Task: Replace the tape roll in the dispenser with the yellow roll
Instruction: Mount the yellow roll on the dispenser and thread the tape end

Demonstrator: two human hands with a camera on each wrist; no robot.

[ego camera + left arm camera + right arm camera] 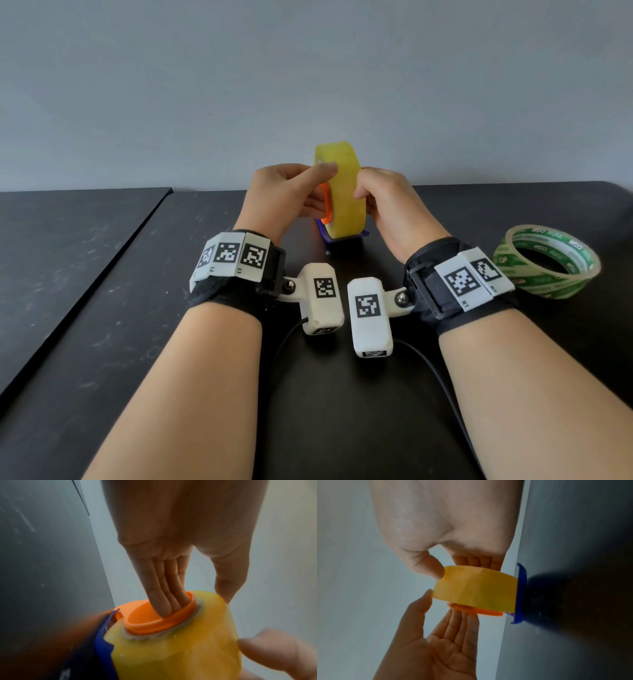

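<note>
The yellow roll [344, 195] stands on edge, seated round the orange hub [149, 623] of the dispenser. The dispenser's blue base [363, 236] rests on the black table. My left hand [318, 186] is on the roll's left side. Its straight fingers [159, 595] press into the hub and its thumb tip touches the roll's rim. My right hand [368, 197] grips the roll from the right, thumb on the outer face [471, 586] and fingers curled behind the far side. The dispenser's cutter end is hidden behind the roll.
A green-printed tape roll [548, 260] lies flat on the black table [102, 308] at the right, just beyond my right wrist. A grey wall stands behind the table's far edge. A black cable runs between my forearms.
</note>
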